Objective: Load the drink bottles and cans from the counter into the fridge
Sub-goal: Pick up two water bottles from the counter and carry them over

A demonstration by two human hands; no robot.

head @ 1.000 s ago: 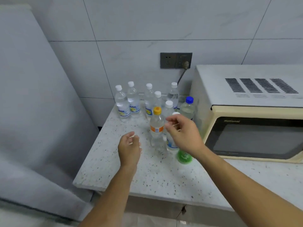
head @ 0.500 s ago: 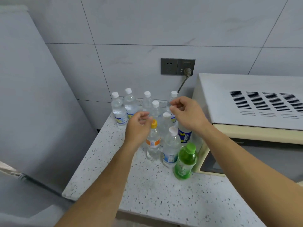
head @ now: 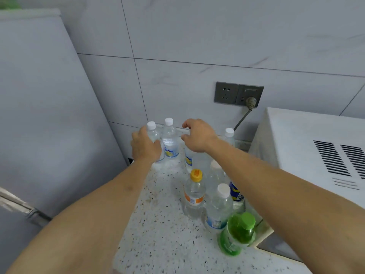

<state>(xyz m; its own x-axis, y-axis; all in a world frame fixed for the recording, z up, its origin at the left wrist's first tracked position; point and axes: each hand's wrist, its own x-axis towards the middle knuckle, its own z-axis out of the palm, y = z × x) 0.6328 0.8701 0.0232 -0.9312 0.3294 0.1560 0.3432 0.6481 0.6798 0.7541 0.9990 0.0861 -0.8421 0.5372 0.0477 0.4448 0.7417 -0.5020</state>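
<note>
While both our arms reach across the speckled counter (head: 158,240), our left hand (head: 145,145) curls round the far-left clear bottle (head: 152,131), whose white cap shows just above the knuckles. Our right hand (head: 199,138) sits with fingers bent over the top of another clear bottle (head: 189,157); its cap is hidden, so we cannot tell whether the grip has closed. Between the two hands stands a third clear bottle (head: 169,143), upright. Nearer us, under the right forearm, stand an orange-capped bottle (head: 194,194), a white-capped one (head: 219,208), a blue-labelled one (head: 236,192) and a green bottle (head: 238,234). Left of the left hand rises the fridge (head: 49,107); right of the right arm sits the microwave (head: 308,147).
</note>
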